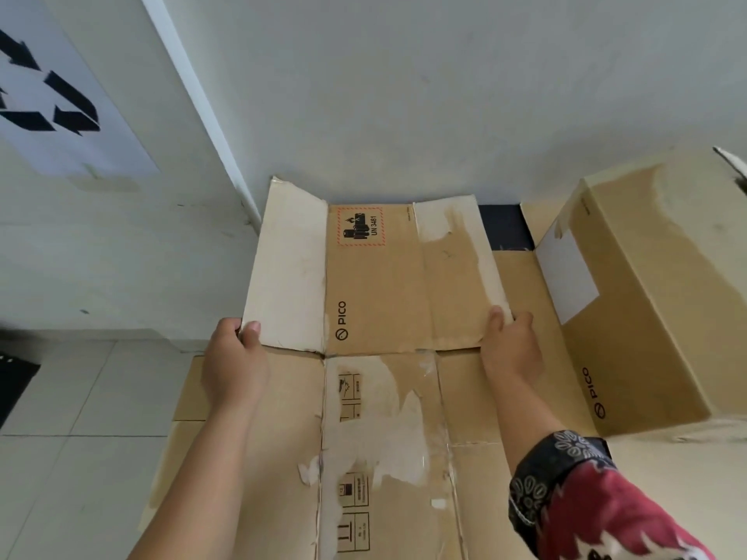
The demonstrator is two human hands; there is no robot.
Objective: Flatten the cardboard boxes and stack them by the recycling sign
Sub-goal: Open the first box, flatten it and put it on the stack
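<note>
Two hands work one flattened cardboard box point(388, 276): the left hand point(236, 361) has its grip pinched on the near left flap corner, and the right hand point(511, 349) has its grip clasped on the near right corner. One more flattened sheet point(384, 458) lies on the floor beneath both grips, and one unflattened PICO box point(646, 301) stands right of the right grip. The held box's long axis runs left to right, its far edge at the wall below the one recycling sign point(60, 99), up left of the left grip.

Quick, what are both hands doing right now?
Left hand: closed on the left flap of the flattened brown cardboard box.
Right hand: closed on the same box's right flap.
</note>
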